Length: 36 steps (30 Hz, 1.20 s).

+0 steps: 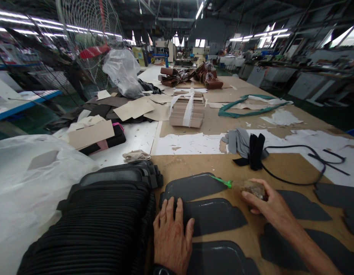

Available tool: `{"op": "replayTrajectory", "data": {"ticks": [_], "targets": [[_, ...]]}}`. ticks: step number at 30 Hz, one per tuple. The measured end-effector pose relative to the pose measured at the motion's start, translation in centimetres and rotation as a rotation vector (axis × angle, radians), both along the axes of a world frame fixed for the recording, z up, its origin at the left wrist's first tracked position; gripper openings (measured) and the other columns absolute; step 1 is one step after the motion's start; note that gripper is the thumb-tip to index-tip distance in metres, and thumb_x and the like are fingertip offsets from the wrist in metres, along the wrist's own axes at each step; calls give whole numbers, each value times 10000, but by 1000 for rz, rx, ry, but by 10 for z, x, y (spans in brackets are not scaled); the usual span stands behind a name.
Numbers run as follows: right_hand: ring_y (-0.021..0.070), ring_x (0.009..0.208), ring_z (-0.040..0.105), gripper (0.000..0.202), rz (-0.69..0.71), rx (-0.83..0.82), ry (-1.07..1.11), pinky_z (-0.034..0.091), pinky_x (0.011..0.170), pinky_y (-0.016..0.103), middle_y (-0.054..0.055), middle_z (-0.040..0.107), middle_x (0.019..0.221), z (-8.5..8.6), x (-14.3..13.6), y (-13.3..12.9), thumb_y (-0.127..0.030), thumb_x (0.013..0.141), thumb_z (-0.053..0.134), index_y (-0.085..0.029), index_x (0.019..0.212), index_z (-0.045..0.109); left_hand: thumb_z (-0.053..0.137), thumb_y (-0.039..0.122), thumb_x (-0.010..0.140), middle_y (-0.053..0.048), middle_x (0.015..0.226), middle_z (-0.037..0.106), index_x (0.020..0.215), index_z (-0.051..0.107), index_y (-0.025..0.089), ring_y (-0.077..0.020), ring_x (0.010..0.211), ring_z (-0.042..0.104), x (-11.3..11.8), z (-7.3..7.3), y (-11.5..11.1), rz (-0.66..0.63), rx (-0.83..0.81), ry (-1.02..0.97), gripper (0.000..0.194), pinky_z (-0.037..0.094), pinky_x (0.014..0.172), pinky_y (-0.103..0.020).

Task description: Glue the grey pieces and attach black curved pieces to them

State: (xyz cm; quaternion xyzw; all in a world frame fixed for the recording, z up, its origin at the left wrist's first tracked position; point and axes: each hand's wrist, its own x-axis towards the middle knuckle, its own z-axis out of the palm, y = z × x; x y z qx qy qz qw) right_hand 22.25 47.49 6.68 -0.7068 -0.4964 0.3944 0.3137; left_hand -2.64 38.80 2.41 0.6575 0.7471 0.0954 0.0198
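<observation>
Several flat dark grey cut pieces lie on the brown board in front of me. My left hand (171,233) rests flat, fingers apart, on the edge of the middle piece (215,216). My right hand (267,202) grips a brush (246,186) with a worn brown handle and a green tip. The tip touches the right end of the upper piece (192,186). Another grey piece (220,258) lies nearer to me. More pieces (304,208) lie to the right, under and beyond my right forearm.
A tall stack of black pieces (108,214) sits at the left, beside a white plastic bag (28,183). Grey and black scraps (246,147) and a black cord (309,160) lie beyond. A bundled stack of tan card (187,110) and a green strap (246,107) sit farther back.
</observation>
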Motion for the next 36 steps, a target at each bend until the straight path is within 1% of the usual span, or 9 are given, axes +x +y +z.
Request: {"op": "replayTrajectory", "data": {"ticks": [7, 10, 16, 20, 22, 25, 29, 32, 36], "targets": [[196, 688, 586, 534, -80, 15, -1, 565, 477, 312, 11, 570, 835, -3, 1, -10, -504, 583, 666, -230, 1019, 520, 392, 355, 849, -92, 1326, 470, 1267, 468, 213, -276, 1254, 360, 0, 2, 0, -3, -9, -4, 448, 359, 964, -454], [197, 666, 605, 538, -120, -18, 79, 539, 454, 293, 6, 594, 815, -5, 1, -12, -495, 572, 679, -241, 1021, 524, 393, 357, 851, -88, 1324, 471, 1266, 468, 217, -273, 1252, 360, 1, 0, 0, -6, 9, -2, 444, 360, 964, -451], [156, 546, 618, 422, -184, -188, 492, 480, 429, 232, -10, 653, 691, -3, 4, -24, -441, 614, 692, -243, 957, 549, 379, 319, 865, -87, 1293, 496, 1243, 493, 227, -261, 1229, 390, 0, 2, 3, 11, 9, -12, 406, 361, 964, -433], [171, 554, 625, 300, -334, -237, 807, 502, 453, 262, 22, 693, 726, 5, 12, -39, -402, 646, 686, -236, 874, 584, 352, 325, 883, -70, 1270, 524, 1214, 523, 239, -243, 1217, 406, -2, 6, 5, 30, 11, -50, 383, 357, 967, -408], [171, 545, 611, 284, -365, -233, 914, 494, 441, 272, 26, 698, 768, 11, 19, -50, -410, 659, 673, -251, 881, 595, 351, 313, 885, -65, 1270, 526, 1222, 514, 243, -243, 1214, 411, -1, 7, 5, 34, 20, -48, 381, 356, 965, -410], [186, 550, 599, 286, -325, -216, 971, 495, 437, 302, 53, 688, 775, 20, 30, -72, -488, 686, 615, -259, 857, 621, 365, 270, 880, -78, 1265, 529, 1217, 518, 229, -245, 1205, 423, 0, 6, 5, 30, 44, -34, 372, 360, 961, -414], [216, 500, 575, 381, -248, -137, 815, 501, 401, 354, 74, 627, 617, 34, 46, -115, -612, 716, 486, -275, 786, 648, 402, 229, 866, -106, 1255, 531, 1150, 571, 194, -250, 1195, 437, -1, 5, 5, 39, 112, -84, 332, 367, 962, -412], [202, 477, 553, 395, -300, -110, 821, 499, 387, 344, 67, 608, 604, 46, 61, -153, -623, 720, 467, -284, 807, 650, 399, 224, 864, -122, 1258, 526, 1102, 594, 169, -258, 1219, 414, -6, 2, 5, 13, 163, -124, 312, 374, 960, -430], [174, 463, 531, 336, -423, -123, 992, 497, 391, 320, 68, 620, 653, 53, 89, -211, -546, 714, 544, -259, 861, 641, 368, 264, 877, -95, 1220, 556, 1061, 599, 188, -229, 1178, 465, -17, -5, 11, -72, 261, -196, 305, 421, 932, -408]]}}
